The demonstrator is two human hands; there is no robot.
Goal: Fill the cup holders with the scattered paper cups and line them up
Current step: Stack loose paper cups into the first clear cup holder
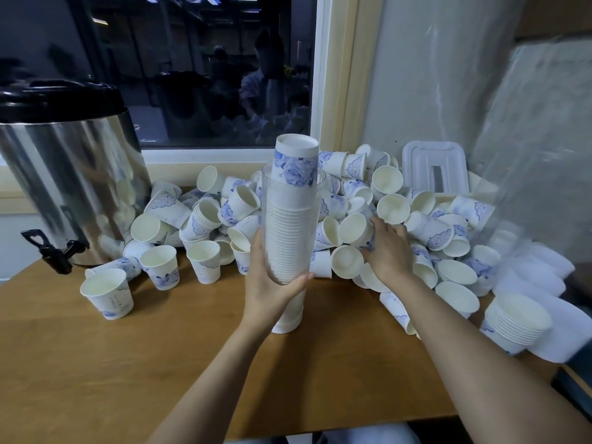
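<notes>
Here, cup holder (pixel 265 203) full of cups (pixel 290 233)

view: single wide-angle camera worn on the head | stands: above and behind both hands | faces: forward and down across the brown wooden tabletop (pixel 96 363) to the dark glass window (pixel 192 75) beyond the hands | nearness: close, left hand (pixel 272 283) and right hand (pixel 389 251) mid-frame | centre: clear plastic tube of stacked paper cups (pixel 290 219), held by the left hand | edges: straight lines bowed
</notes>
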